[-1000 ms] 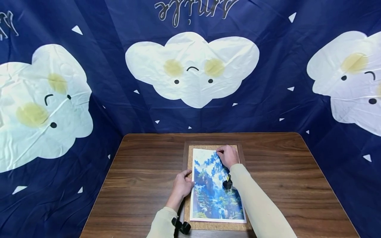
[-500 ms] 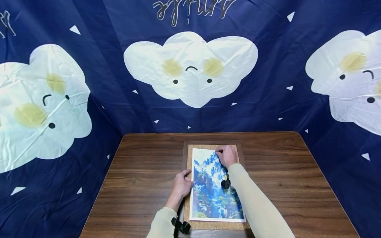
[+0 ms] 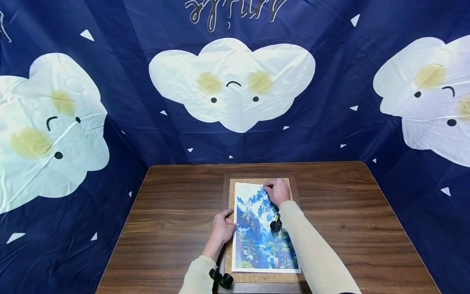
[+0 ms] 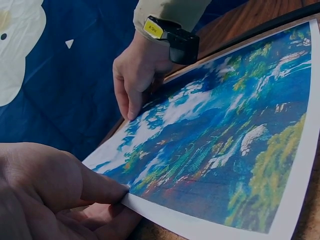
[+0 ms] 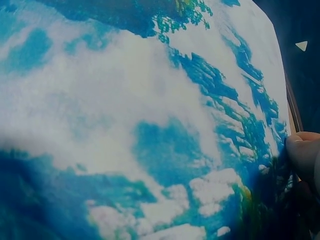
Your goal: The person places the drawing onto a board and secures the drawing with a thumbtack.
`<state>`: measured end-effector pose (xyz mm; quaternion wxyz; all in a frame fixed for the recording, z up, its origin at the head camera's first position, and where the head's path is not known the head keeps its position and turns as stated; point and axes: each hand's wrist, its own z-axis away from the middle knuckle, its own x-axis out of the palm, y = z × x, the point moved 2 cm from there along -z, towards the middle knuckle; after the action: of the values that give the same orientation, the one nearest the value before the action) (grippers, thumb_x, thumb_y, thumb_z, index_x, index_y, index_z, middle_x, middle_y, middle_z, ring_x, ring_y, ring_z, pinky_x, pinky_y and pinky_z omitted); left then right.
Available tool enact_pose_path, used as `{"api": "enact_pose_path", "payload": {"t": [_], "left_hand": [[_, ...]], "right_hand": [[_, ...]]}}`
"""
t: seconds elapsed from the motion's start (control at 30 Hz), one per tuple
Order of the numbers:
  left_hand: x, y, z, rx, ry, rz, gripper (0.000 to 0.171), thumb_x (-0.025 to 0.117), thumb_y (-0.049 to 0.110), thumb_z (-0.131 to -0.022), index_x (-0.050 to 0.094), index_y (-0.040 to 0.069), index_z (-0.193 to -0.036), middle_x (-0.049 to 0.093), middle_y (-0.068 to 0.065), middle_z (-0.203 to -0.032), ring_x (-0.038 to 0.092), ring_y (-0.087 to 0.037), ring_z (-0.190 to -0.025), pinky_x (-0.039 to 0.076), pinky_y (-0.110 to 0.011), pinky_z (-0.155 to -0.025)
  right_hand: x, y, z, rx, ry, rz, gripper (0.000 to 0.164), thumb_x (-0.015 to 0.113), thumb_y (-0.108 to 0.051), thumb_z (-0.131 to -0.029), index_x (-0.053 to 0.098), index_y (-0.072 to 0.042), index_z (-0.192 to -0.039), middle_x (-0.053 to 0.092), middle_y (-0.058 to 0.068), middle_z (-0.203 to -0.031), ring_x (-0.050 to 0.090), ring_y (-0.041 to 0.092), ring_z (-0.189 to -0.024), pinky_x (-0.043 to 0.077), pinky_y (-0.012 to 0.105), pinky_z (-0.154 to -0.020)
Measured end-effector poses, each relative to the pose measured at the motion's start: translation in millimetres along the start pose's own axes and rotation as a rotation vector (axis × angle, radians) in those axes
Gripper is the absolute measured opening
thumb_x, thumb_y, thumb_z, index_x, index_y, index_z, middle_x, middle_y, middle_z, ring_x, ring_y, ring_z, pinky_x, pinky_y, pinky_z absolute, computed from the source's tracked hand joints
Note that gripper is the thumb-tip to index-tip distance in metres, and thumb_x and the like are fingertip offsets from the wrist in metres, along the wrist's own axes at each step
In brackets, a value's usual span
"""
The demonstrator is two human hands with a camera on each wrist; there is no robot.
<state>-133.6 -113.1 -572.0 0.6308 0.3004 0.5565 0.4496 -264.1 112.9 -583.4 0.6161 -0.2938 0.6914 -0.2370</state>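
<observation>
A printed landscape picture (image 3: 253,241) in blues and greens, with a white border, lies over a cork board (image 3: 265,278) set in a brown frame (image 3: 225,194). My left hand (image 3: 222,227) pinches the picture's left edge. In the left wrist view, the thumb (image 4: 107,189) is on top and the fingers are partly under the paper, which bows upward there. My right hand (image 3: 278,191) pinches the far edge toward the far right corner, and that corner is hidden behind the hand. The right wrist view shows only its thumb (image 5: 304,150) at the paper's edge.
The board lies on a brown wood-grain table (image 3: 176,216). Dark blue cloth (image 3: 235,147) with white clouds and small triangles hangs behind it and along both sides. A black wrist camera (image 3: 221,278) sits on the left sleeve, another (image 3: 276,223) on the right.
The head view has shifted slightly, so everything in it sits a little further left. Both hands keep their places on the picture, with no clear movement of the paper.
</observation>
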Motion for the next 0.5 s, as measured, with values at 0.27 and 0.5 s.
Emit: {"api": "enact_pose_path", "payload": {"t": [0.27, 0.5], "left_hand": [[-0.1, -0.5, -0.3, 0.002, 0.008, -0.008, 0.056, 0.073, -0.013, -0.081, 0.064, -0.007, -0.136, 0.068, -0.007, -0.076, 0.061, -0.011, -0.067, 0.054, -0.032, -0.069], [0.3, -1.7, -0.5, 0.007, 0.006, 0.002, 0.056, 0.073, -0.014, -0.081, 0.064, -0.007, -0.136, 0.068, -0.006, -0.076, 0.061, -0.011, -0.067, 0.054, -0.032, -0.069]], "right_hand": [[-0.8, -1.3, -3.9, 0.047, -0.027, -0.013, 0.007, 0.080, -0.018, -0.095, 0.086, -0.015, -0.095, 0.080, 0.005, -0.097, 0.073, 0.030, -0.094, 0.058, 0.051, -0.087], [0.8, 0.2, -7.4, 0.092, -0.039, -0.025, 0.006, 0.080, -0.017, -0.094, 0.086, -0.015, -0.094, 0.079, 0.005, -0.096, 0.072, 0.030, -0.094, 0.058, 0.051, -0.087]]}}
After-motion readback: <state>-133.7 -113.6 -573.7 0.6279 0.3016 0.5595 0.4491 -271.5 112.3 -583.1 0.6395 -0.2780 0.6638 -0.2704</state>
